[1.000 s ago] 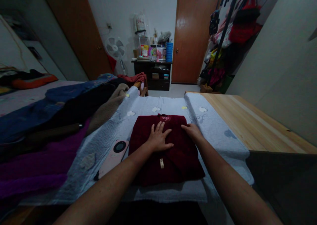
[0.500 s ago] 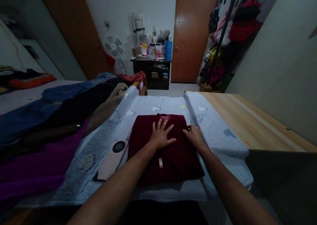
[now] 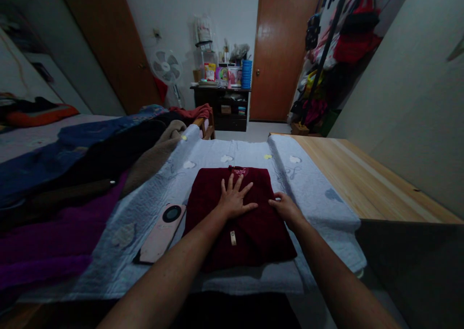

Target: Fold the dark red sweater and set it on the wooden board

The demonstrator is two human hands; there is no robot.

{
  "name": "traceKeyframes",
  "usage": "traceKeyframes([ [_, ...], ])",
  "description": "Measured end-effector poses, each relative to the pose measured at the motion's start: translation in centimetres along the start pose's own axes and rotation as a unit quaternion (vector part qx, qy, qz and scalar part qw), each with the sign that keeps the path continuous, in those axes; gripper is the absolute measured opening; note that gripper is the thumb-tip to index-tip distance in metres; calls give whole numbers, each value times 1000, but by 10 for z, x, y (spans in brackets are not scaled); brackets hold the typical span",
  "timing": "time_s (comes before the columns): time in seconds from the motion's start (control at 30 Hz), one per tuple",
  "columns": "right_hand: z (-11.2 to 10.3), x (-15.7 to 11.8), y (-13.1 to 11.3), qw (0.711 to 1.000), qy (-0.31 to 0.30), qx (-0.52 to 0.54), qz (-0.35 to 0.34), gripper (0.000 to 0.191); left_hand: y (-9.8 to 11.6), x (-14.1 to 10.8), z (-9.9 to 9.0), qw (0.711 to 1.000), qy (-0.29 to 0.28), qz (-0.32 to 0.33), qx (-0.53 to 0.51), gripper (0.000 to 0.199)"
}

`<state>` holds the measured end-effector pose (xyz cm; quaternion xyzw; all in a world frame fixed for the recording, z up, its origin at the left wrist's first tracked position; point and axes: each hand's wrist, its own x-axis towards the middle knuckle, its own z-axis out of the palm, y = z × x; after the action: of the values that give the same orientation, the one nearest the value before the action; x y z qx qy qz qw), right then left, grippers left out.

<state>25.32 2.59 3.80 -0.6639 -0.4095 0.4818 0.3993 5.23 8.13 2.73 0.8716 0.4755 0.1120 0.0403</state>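
A dark red folded garment [image 3: 253,242] lies on a pale blue quilted cloth [image 3: 319,184], its pink-patterned neck at the far edge and a small light tag near its front. My left hand [image 3: 235,198] rests on the garment's upper middle with its fingers spread, holding nothing. At the garment's right edge is my right hand [image 3: 288,209], thumb and forefinger slightly apart around a small gap where the pale cloth shows; its other fingers are hidden. Left of the garment, a pink phone [image 3: 159,237] with a round dark camera ring lies on the cloth.
Dark, brown and purple clothes [image 3: 76,218] are heaped at the left. A bare wooden board [image 3: 348,174] extends on the right. Farther back stand a fan [image 3: 166,68], a dark shelf unit [image 3: 221,109], a closed door [image 3: 273,53] and a rack of hanging bags.
My right hand has shifted very slightly along the garment's right edge, with its thumb and forefinger changing position. My left hand stays spread on the garment. The camera view has moved a little.
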Motion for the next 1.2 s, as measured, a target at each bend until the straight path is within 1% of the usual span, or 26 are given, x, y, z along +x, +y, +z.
traceKeyframes([
  [0.07,-2,6,2,994,37,-96,-22,22,0,0,0,1000,-3,4,3,87],
  [0.13,-2,15,-1,984,67,-155,-49,28,1,0,0,1000,-4,5,4,89],
  [0.23,4,31,-13,976,106,-176,-70,40,2,0,0,1000,-3,5,5,92],
  [0.3,8,44,-22,974,128,-178,-65,45,2,-1,-1,1000,-4,3,6,92],
  [0.33,11,50,-25,973,133,-178,-60,44,3,-1,-1,1000,-4,3,5,92],
  [0.4,14,60,-29,975,128,-173,-54,38,3,-2,-2,1000,-3,3,3,92],
  [0.47,15,66,-30,979,111,-163,-56,30,3,-2,-2,1000,-2,2,1,92],
  [0.53,14,68,-27,982,92,-154,-65,28,3,-2,-2,1000,-3,-1,0,92],
  [0.63,9,66,-22,980,89,-166,-69,31,3,-1,-2,1000,-1,2,1,92],
  [0.7,8,63,-24,973,116,-191,-64,38,4,-1,-1,1000,-3,4,0,91],
  [0.73,9,63,-28,964,139,-215,-70,44,4,-1,-1,1000,-4,2,0,91],
  [0.8,19,63,-43,938,183,-275,-110,52,4,-1,-1,1000,-9,-1,0,91],
  [0.83,27,64,-52,920,197,-306,-142,53,4,-1,-1,1000,-10,0,0,92],
  [0.87,37,66,-62,911,198,-317,-176,53,4,-1,-1,1000,-11,2,1,92],
  [0.93,59,72,-78,915,174,-288,-222,51,4,-1,0,1000,-7,3,5,93],
  [1.0,77,77,-84,929,163,-245,-224,51,3,-1,2,1000,-3,3,12,96],
  [1.07,88,80,-76,938,165,-219,-213,51,1,-2,4,1000,-1,6,15,93],
  [1.1,90,81,-69,939,165,-214,-211,50,0,-2,6,1000,-1,6,16,88],
  [1.2,88,79,-43,931,156,-232,-234,45,-3,-1,10,1000,1,-1,20,71],
])
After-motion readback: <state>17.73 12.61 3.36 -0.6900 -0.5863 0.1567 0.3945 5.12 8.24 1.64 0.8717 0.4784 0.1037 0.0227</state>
